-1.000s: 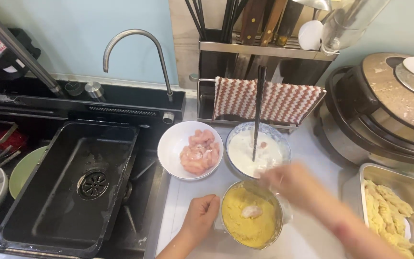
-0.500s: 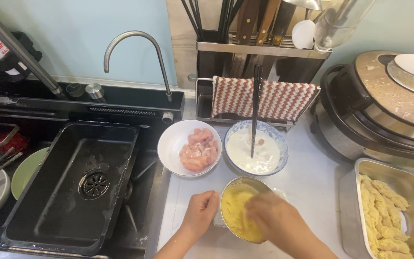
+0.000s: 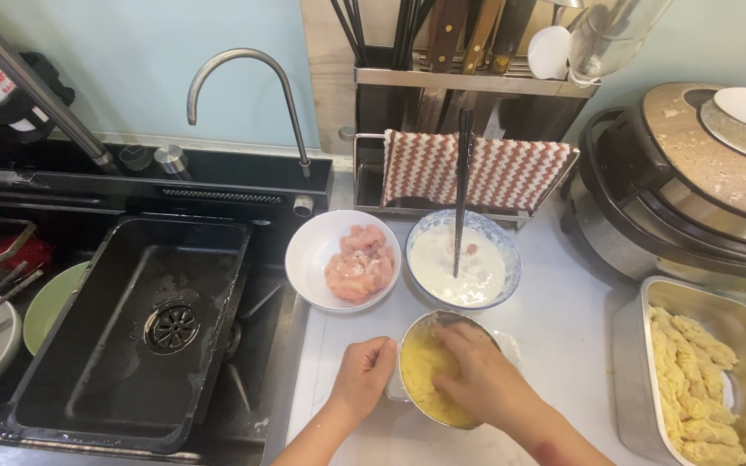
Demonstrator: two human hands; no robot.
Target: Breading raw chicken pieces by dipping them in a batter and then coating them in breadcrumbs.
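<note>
A metal bowl of yellow crumbs [image 3: 429,384] sits on the white counter near the front edge. My left hand [image 3: 364,373] rests curled against the bowl's left rim. My right hand [image 3: 481,380] reaches down into the bowl, fingers in the crumbs; what it holds, if anything, is hidden. Behind the bowl stands a white bowl of raw pink meat pieces [image 3: 351,259]. To its right is a blue-rimmed bowl of white batter [image 3: 464,259] with dark chopsticks [image 3: 461,185] propped in it. A metal tray of coated yellow pieces [image 3: 701,380] lies at the right.
A black sink [image 3: 131,332] with a curved tap [image 3: 248,82] fills the left side; bowls and chopsticks lie at its far left. A rack with a striped cloth [image 3: 477,168] and a knife holder stand at the back. A large round cooker [image 3: 701,177] sits at the right.
My right hand came down from above the batter bowl and went into the crumb bowl. My left hand stayed at the bowl's rim.
</note>
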